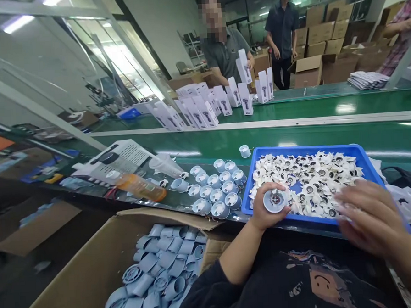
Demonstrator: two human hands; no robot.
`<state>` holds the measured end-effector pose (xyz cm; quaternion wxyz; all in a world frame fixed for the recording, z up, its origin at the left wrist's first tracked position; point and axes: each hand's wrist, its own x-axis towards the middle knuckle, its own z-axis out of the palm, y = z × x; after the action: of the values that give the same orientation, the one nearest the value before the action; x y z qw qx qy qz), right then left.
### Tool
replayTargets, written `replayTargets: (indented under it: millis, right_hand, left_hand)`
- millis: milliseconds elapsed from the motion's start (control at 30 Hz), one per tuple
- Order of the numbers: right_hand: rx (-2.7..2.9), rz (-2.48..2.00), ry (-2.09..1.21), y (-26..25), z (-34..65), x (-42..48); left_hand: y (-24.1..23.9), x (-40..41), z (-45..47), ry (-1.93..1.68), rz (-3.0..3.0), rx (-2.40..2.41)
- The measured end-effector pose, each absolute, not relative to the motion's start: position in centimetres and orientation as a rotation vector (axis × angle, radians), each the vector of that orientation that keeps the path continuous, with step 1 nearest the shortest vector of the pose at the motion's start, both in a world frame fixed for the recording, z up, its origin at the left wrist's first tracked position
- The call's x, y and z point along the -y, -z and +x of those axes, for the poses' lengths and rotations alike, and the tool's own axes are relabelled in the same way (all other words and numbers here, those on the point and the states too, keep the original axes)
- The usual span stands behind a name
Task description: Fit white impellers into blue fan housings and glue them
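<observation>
My left hand (262, 213) is closed around a light-blue round fan housing (273, 202), its open end facing me and a dark core showing inside. Motion smears my right hand (370, 216) over the right part of the tray; whether its fingers hold anything cannot be made out. Beneath both hands lies a blue tray (369, 161) heaped with small white fan impellers (309, 191). Left of the tray, several similar light-blue housings (217, 195) stand grouped on the bench.
A cardboard box (77, 266) of light-blue cylindrical parts (163, 262) sits at lower left. An orange drink bottle (141, 186) lies on the bench. Across the green conveyor (294, 134), a person (230, 56) handles white printed boxes (198, 110); others stand behind.
</observation>
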<state>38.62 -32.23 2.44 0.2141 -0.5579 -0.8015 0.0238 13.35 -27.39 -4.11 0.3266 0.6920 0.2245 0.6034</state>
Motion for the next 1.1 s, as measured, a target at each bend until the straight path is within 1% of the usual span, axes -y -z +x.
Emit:
replayTargets:
  millis: [67,133,233,333,467,633,733,867,933,1000,1100]
  right_hand:
    - [2.345,-1.638,-0.101,-1.8,35.7,29.7]
    - [2.458,-1.754,-0.179,-0.7,32.9,27.1]
    - [2.68,-1.779,-0.364,0.8,29.3,24.3]
    - [2.785,-1.769,-0.45,1.1,27.4,23.5]
    - [2.762,-1.801,-0.514,0.1,28.6,23.9]
    - [2.428,-1.839,-0.553,-0.7,31.7,24.4]
    - [2.173,-1.765,-0.563,-0.5,32.7,24.9]
    - [1.922,-1.547,-0.464,-0.4,32.5,26.8]
    - [1.903,-1.359,-0.422,-0.8,31.8,28.3]
    - [1.924,-1.167,-0.384,-1.5,31.1,29.8]
    - [1.935,-1.011,-0.238,-2.3,30.8,31.5]
  left_hand:
    - [4.1,27.4,12.5,-1.686,1.839,-0.616]
    - [4.3,27.0,11.7,-1.717,1.766,-0.724]
    - [4.7,26.2,11.0,-1.633,1.524,-0.84]
    - [4.9,25.6,10.9,-1.511,1.309,-0.826]
    - [4.7,25.6,11.0,-1.439,1.232,-0.742]
    - [4.5,25.8,10.8,-1.335,1.284,-0.711]
    - [4.3,25.8,10.6,-1.257,1.368,-0.731]
    - [3.5,26.6,10.8,-1.299,1.525,-0.721]
    - [3.0,27.4,11.2,-1.268,1.543,-0.626]
    - [2.5,28.3,11.8,-1.141,1.48,-0.487]
    - [2.3,29.7,12.7,-1.002,1.297,-0.343]
